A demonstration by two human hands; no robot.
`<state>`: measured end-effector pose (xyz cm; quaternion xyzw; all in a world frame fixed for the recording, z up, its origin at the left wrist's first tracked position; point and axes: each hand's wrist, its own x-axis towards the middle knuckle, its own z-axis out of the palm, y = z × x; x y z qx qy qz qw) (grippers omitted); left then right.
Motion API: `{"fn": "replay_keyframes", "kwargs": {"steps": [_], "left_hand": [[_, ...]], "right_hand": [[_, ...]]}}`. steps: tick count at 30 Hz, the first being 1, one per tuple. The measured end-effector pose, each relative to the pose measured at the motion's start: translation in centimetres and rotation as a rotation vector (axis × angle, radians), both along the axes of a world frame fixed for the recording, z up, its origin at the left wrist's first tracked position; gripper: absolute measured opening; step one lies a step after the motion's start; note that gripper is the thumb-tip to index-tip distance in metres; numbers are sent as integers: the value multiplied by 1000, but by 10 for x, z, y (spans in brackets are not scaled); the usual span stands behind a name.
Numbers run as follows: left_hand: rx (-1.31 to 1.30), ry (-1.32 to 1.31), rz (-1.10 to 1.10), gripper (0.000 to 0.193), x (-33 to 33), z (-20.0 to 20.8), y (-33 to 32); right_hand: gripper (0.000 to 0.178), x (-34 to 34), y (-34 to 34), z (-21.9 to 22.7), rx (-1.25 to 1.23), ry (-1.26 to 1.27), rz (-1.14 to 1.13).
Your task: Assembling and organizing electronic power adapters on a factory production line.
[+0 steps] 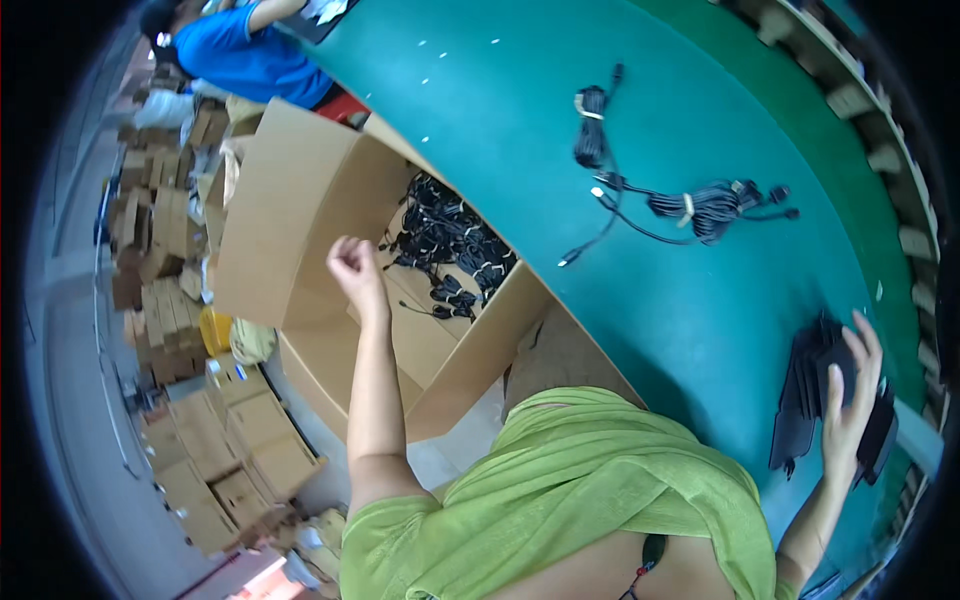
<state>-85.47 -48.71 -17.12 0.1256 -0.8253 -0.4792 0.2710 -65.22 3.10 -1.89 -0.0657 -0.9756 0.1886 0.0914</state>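
My left hand (pixel 357 268) is raised above the large open cardboard box (pixel 322 310), its fingers curled in. Nothing shows in it. Inside the box lie many bundled black cables (pixel 455 240), heaped toward the table side. At the right, my right hand (pixel 853 400) has its fingers apart beside a stack of black flat pieces (pixel 805 385), partly covering them; whether it touches them I cannot tell. Farther up the table are two tied black cable bundles, one upright (pixel 590 130) and one lying across (pixel 700 210), with loose plug ends around them.
The green table (pixel 640 310) runs diagonally, its edge beside the box. Small white scraps (pixel 443 57) dot its far part. A person in a blue shirt (pixel 245 60) works at the far left. Stacked cardboard cartons (pixel 215 440) stand on the left floor. A slatted rail (pixel 885 155) borders the right.
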Motion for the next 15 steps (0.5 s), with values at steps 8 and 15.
{"fn": "replay_keyframes", "kwargs": {"steps": [8, 15], "left_hand": [[450, -1201, 76, 83, -2, -150, -56], [248, -1035, 53, 104, -17, -229, -16]], "right_hand": [[23, -18, -62, -24, -132, -50, 99], [14, -9, -96, -32, -354, -76, 90]]}}
